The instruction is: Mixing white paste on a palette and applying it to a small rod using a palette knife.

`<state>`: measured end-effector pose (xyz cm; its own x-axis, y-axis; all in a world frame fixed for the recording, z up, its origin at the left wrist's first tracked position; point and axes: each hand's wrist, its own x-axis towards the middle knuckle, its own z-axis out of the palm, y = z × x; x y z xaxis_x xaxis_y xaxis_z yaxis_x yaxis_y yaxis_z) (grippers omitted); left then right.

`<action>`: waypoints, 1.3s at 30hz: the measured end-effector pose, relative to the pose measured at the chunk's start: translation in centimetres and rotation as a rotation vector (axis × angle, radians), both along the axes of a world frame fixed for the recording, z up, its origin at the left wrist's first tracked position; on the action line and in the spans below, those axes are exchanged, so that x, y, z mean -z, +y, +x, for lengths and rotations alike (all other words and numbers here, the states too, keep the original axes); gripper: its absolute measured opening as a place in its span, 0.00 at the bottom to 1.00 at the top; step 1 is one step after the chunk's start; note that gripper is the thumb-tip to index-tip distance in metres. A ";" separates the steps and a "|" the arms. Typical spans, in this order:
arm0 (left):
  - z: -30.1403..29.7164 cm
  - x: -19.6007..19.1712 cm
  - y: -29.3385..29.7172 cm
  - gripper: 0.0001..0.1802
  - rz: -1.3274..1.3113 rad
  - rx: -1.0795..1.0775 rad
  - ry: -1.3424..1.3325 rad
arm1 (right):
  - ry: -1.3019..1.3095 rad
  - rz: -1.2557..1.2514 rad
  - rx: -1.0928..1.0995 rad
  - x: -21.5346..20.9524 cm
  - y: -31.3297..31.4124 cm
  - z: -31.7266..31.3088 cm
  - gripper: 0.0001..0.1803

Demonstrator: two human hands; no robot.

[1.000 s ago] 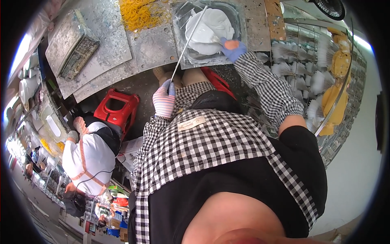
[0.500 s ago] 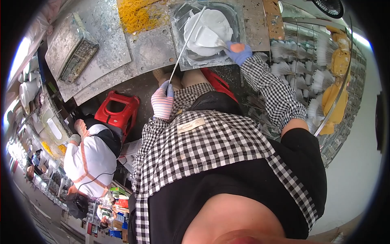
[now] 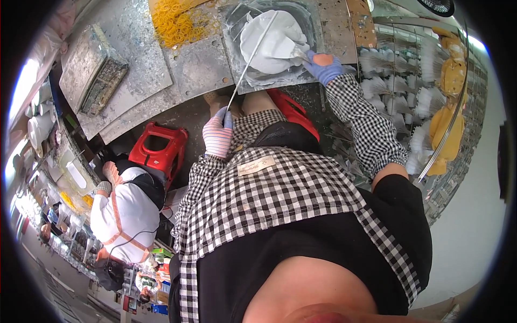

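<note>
In a striped glove, my left hand (image 3: 218, 133) is closed round the lower end of a thin rod (image 3: 249, 63). The rod slants up and away over a thick round pool of white paste (image 3: 254, 33), and its far part looks coated white. Whether it touches the paste, I cannot tell. The paste lies on a smeared grey sheet (image 3: 315, 32) on the bench. My right hand (image 3: 325, 67), in a bluish glove with a bare patch on its back, grips a spatula (image 3: 297, 53). Its paste-covered blade sits at the pool's right side, and its handle is mostly hidden.
Yellow rubber bands (image 3: 175, 24) are heaped on the stained workbench (image 3: 199, 67), with a crusted block (image 3: 99, 70) farther left. A rack of white bristly pieces (image 3: 377, 86) stands at the right. A red stool (image 3: 156, 148) and a seated person in white (image 3: 126, 210) are at the left.
My right hand has shifted slightly right and nearer, drawing the spatula toward the paste's right edge. The rod stays at nearly the same slant in my left hand.
</note>
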<state>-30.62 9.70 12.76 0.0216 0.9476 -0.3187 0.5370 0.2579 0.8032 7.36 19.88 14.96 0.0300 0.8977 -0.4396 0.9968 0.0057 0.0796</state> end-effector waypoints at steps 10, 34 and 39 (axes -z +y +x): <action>-0.4 -0.4 -0.5 0.13 0.093 0.031 0.029 | -0.048 -0.086 0.035 -0.2 -5.2 0.4 0.19; -0.3 -0.5 0.3 0.13 0.116 0.126 0.062 | -0.071 -0.114 0.226 -1.7 -8.1 2.7 0.19; 0.0 0.1 0.0 0.13 0.047 0.092 -0.016 | 0.014 -0.068 0.205 -0.2 -1.5 -0.4 0.20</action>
<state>-30.67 9.72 12.71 0.1142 0.9552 -0.2730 0.5435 0.1699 0.8220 6.93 18.37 15.21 0.2022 0.8419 -0.5003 0.9787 -0.1923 0.0721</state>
